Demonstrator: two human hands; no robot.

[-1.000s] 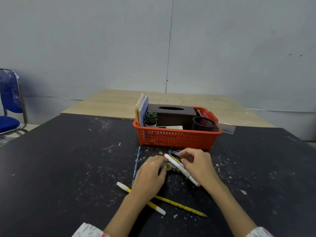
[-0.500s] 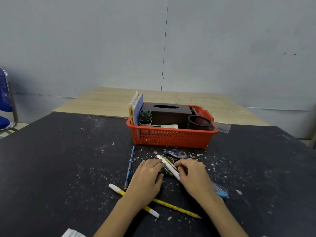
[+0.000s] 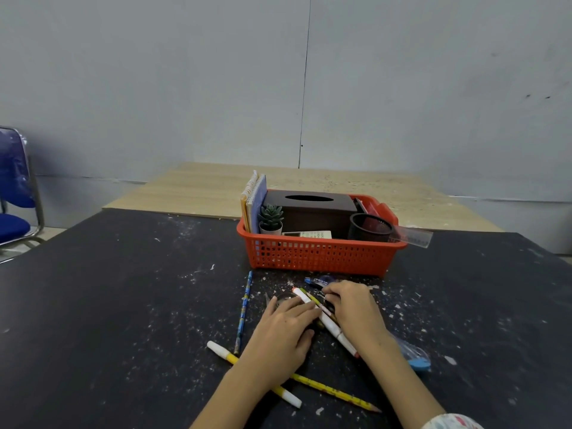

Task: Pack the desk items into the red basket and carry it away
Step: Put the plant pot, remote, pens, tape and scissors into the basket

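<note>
Both hands have kept gathering the loose small items, and the blue correction tape now lies uncovered beyond the fingers. Right hand pinches a white pen along with some small things too hidden to name; left hand lies flat over the same pile, fingers relaxed. Outward lie a blue pencil, a yellow pencil and a yellow-and-white pen. Just beyond stands the red basket, already part filled. Judged step: collecting stationery; next, lift the bundle over the rim.

One head-worn view looks forward and down, close over the black table, facing the wall.
</note>
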